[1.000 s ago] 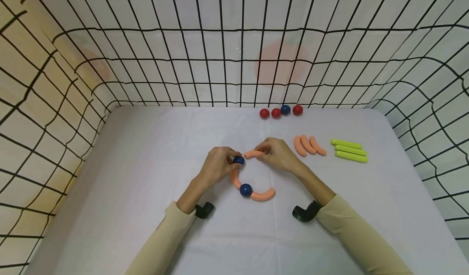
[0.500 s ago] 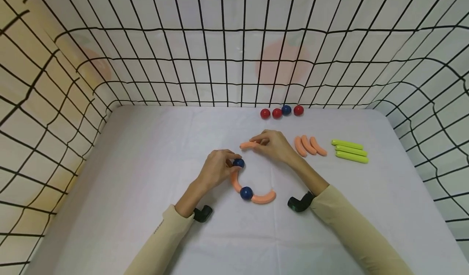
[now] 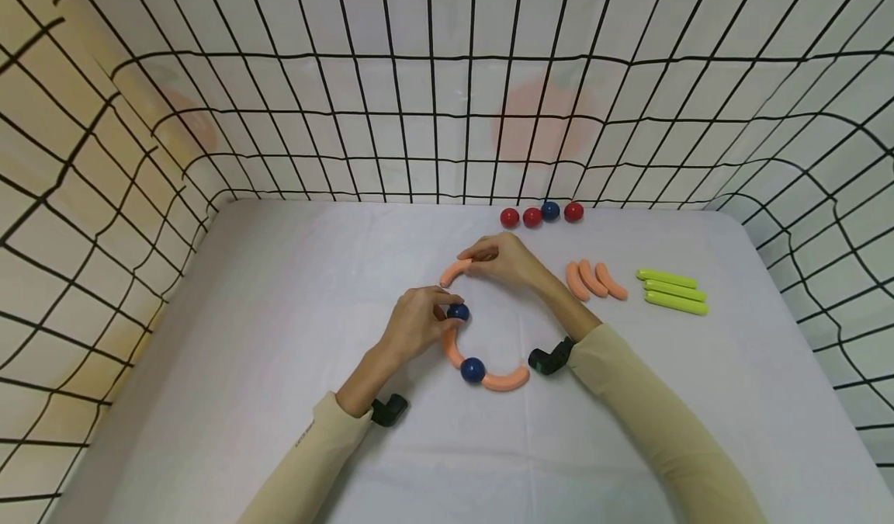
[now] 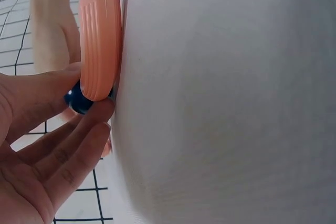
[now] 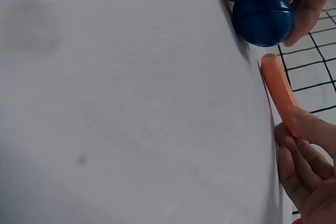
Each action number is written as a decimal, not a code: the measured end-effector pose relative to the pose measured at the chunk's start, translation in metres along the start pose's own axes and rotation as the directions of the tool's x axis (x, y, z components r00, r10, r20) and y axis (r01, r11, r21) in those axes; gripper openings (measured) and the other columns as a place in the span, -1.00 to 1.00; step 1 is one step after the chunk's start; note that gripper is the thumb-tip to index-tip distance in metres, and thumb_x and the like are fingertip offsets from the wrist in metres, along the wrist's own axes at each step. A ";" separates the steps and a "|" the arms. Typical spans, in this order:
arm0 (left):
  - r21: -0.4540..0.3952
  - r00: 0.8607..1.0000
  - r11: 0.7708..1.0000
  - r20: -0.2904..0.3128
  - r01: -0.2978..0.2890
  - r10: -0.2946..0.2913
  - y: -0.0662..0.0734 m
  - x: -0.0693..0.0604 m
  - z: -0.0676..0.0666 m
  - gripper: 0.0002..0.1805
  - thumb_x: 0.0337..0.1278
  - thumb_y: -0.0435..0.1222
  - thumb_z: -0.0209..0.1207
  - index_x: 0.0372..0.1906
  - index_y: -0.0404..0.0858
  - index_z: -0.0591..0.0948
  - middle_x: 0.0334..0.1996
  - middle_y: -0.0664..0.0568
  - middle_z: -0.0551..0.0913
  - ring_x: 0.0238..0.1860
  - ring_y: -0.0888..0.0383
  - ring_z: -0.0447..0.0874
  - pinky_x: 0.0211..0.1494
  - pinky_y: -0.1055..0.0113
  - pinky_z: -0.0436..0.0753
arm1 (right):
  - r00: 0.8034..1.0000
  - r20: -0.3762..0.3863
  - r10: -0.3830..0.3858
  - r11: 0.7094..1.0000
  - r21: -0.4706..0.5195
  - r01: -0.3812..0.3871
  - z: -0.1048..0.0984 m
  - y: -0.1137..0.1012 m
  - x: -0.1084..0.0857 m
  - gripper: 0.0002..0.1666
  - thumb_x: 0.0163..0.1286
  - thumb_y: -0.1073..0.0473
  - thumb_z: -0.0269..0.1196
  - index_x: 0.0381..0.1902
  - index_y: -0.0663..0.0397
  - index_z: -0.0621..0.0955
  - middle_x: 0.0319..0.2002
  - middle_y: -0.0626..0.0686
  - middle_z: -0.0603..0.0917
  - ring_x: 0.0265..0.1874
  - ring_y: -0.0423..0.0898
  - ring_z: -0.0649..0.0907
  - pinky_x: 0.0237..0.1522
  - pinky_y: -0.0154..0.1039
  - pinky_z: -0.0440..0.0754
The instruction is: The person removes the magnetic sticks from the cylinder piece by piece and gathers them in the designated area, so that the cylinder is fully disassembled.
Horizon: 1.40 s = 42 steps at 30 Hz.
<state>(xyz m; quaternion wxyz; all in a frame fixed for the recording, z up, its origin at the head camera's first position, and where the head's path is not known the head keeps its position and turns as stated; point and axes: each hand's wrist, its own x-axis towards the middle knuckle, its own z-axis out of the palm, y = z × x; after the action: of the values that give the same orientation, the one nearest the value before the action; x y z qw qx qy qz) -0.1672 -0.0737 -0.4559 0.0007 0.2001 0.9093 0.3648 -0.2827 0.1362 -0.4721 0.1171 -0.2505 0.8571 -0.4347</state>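
Observation:
My left hand point(image 3: 414, 322) pinches a dark blue ball point(image 3: 458, 312) between thumb and fingers. From that ball a curved orange stick point(image 4: 98, 40) runs to a second blue ball point(image 3: 472, 370), and another curved orange stick point(image 3: 506, 379) extends right from there. Beyond the left hand, my right hand point(image 3: 506, 260) pinches one end of a loose curved orange stick point(image 3: 455, 272). In the right wrist view, that stick's free end, with a small metallic spot, points at the held blue ball point(image 5: 262, 17), a small gap between them.
Several balls, red point(image 3: 510, 217) and blue point(image 3: 550, 211), line the table's back edge. Right of the right hand lie three curved orange sticks point(image 3: 592, 279) and three straight yellow-green sticks point(image 3: 672, 291). Black wire mesh point(image 3: 447, 112) borders the white table point(image 3: 279, 275) at back and sides.
The right hand has moved left and away from me with its orange stick, whose free end has turned toward me. The left hand stays on its blue ball.

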 end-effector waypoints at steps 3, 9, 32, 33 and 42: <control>0.004 1.000 1.000 -0.001 0.001 -0.001 0.000 0.000 0.000 -0.68 0.03 -0.41 0.52 -0.05 -0.33 0.81 -0.09 -0.12 0.82 -0.40 0.14 0.76 -0.38 0.51 0.62 | 0.998 0.052 -0.039 0.999 0.003 0.039 0.001 -0.002 0.011 -0.71 0.40 0.22 0.41 0.06 0.10 0.78 0.03 0.13 0.81 0.03 0.05 0.77 0.13 -0.05 0.72; 0.014 1.000 1.000 -0.002 0.010 -0.010 -0.001 0.000 0.000 -0.69 0.03 -0.39 0.52 -0.05 -0.31 0.81 -0.15 -0.08 0.83 -0.41 0.15 0.75 -0.38 0.52 0.58 | 0.984 0.153 -0.093 0.995 -0.010 0.095 0.004 -0.003 0.028 -0.74 0.39 0.23 0.41 0.01 0.11 0.80 -0.05 0.11 0.82 -0.11 -0.05 0.71 -0.02 -0.25 0.63; 0.015 1.000 1.000 -0.017 0.004 -0.003 -0.002 0.001 0.002 -0.69 0.03 -0.35 0.54 -0.07 -0.27 0.82 -0.17 -0.06 0.85 -0.40 0.16 0.79 -0.32 0.41 0.68 | 0.984 0.180 -0.017 1.000 -0.015 0.020 -0.013 -0.006 0.011 -0.60 0.45 0.14 0.36 0.22 0.02 0.70 0.16 0.07 0.75 0.09 0.01 0.69 0.21 -0.02 0.64; 0.019 1.000 1.000 -0.018 0.003 -0.003 -0.002 0.001 0.002 -0.69 0.03 -0.34 0.54 -0.07 -0.27 0.82 -0.15 -0.07 0.85 -0.39 0.16 0.80 -0.30 0.39 0.70 | 0.983 0.186 -0.005 1.000 -0.015 0.008 -0.016 -0.008 0.005 -0.58 0.47 0.14 0.35 0.24 0.02 0.68 0.18 0.08 0.73 0.11 0.03 0.68 0.23 0.01 0.64; 0.052 0.999 0.998 -0.044 0.021 -0.019 -0.002 0.000 0.000 -0.68 0.02 -0.32 0.55 -0.07 -0.25 0.83 -0.17 -0.05 0.85 -0.43 0.19 0.77 -0.34 0.41 0.65 | 0.983 0.183 0.013 1.000 -0.021 -0.009 -0.029 -0.023 -0.065 -0.50 0.49 0.09 0.33 0.33 0.06 0.61 0.22 0.11 0.72 0.09 -0.01 0.66 0.17 -0.04 0.67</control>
<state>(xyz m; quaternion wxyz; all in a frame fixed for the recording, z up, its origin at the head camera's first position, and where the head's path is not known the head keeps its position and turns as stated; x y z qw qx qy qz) -0.1682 -0.0755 -0.4572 -0.0206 0.1831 0.9203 0.3451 -0.2319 0.1795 -0.4376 0.1954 -0.2859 0.8482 -0.4007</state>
